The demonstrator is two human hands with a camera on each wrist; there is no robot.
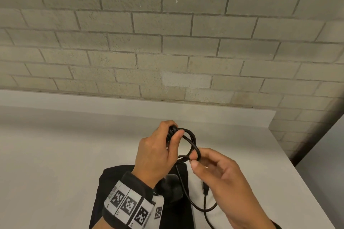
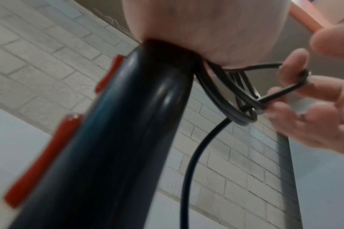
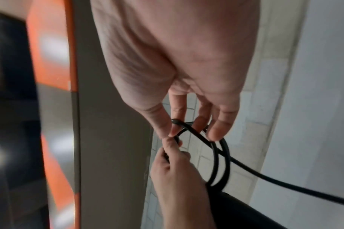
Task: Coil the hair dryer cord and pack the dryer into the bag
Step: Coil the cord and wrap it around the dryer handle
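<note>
While a brick wall (image 1: 167, 42) backs the white counter (image 1: 55, 154), both hands work the cord (image 1: 193, 141) above the bag (image 1: 109, 178).
The bag lies at 6 o'clock, partly hidden by the wrists. The left hand (image 1: 154, 154) curls around the dryer (image 2: 116, 139) handle and the loops at 12 o'clock of the bag. The right hand (image 1: 221, 178), at 3 o'clock of the left, pinches a loop with thumb and forefinger; loose cord hangs below.

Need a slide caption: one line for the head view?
Left hand grips dryer handle and cord loops; right hand pinches next loop.
</note>
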